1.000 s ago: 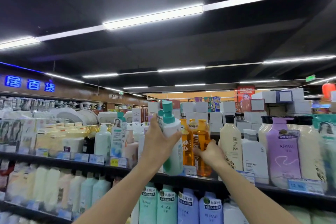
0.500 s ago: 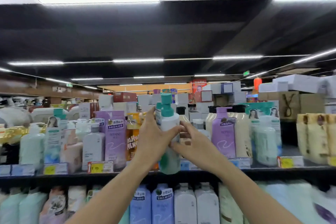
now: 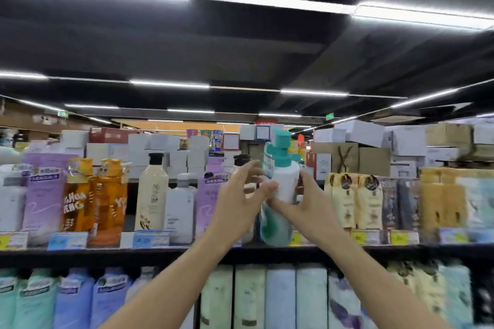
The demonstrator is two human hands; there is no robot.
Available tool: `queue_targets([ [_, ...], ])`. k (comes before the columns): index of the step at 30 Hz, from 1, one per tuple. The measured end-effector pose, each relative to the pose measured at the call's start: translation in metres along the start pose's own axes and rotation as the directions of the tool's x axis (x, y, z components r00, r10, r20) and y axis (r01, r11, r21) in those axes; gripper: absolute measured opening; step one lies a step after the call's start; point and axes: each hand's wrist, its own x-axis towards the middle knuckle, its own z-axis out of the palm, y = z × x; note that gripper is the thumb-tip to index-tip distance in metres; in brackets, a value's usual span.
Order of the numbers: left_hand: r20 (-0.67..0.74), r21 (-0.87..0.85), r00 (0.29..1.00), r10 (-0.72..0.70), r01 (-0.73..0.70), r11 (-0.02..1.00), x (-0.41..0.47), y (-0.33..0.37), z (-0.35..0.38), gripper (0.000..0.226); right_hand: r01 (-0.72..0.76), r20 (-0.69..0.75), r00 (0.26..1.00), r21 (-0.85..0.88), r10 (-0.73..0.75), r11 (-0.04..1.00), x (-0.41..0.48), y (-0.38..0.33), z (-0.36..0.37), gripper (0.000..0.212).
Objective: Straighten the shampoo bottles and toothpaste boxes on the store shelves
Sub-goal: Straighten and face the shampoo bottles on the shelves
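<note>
A white shampoo bottle (image 3: 285,184) with a teal pump top and a teal lower part stands slightly tilted at the front of the top shelf (image 3: 160,251). My right hand (image 3: 307,208) grips its middle, thumb across the front and fingers behind. My left hand (image 3: 238,205) is just left of it with fingers spread and straight, and only its thumb tip touches the bottle. Whether the bottle's base rests on the shelf I cannot tell.
Left of the bottle the top shelf holds a purple bottle (image 3: 45,195), two orange bottles (image 3: 92,195), a cream bottle (image 3: 151,195) and a white one (image 3: 179,203). Cream and gold packs (image 3: 355,200) stand to the right. Pastel bottles (image 3: 280,296) fill the lower shelf. Boxes (image 3: 361,133) are stacked behind.
The view and the bottle have shifted right along the shelf. My right hand has come onto the bottle and taken hold of it. My left hand's fingers have opened off it.
</note>
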Motion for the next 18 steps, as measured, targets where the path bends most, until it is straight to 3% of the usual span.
queue_targets([
  [4, 0.021, 0.196, 0.999, -0.043, 0.038, 0.980, 0.002, -0.023, 0.035, 0.027, -0.015, -0.057, 0.998, -0.031, 0.013, 0.999, 0.031, 0.040, -0.041, 0.066],
  [8, 0.165, 0.490, 0.986, -0.003, -0.079, 0.868, -0.011, -0.055, 0.056, 0.022, -0.028, -0.078, 0.997, -0.036, 0.025, 0.999, 0.055, 0.066, -0.049, 0.071],
  [14, 0.256, 0.661, 0.963, -0.085, -0.111, 0.742, -0.028, -0.081, 0.060, 0.030, -0.111, -0.039, 0.993, -0.013, 0.110, 0.994, 0.073, 0.094, -0.027, 0.066],
  [18, 0.277, 0.700, 0.960, -0.031, -0.179, 0.692, -0.032, -0.092, 0.060, 0.033, -0.190, 0.054, 0.979, -0.099, 0.196, 0.977, 0.075, 0.106, -0.012, 0.065],
])
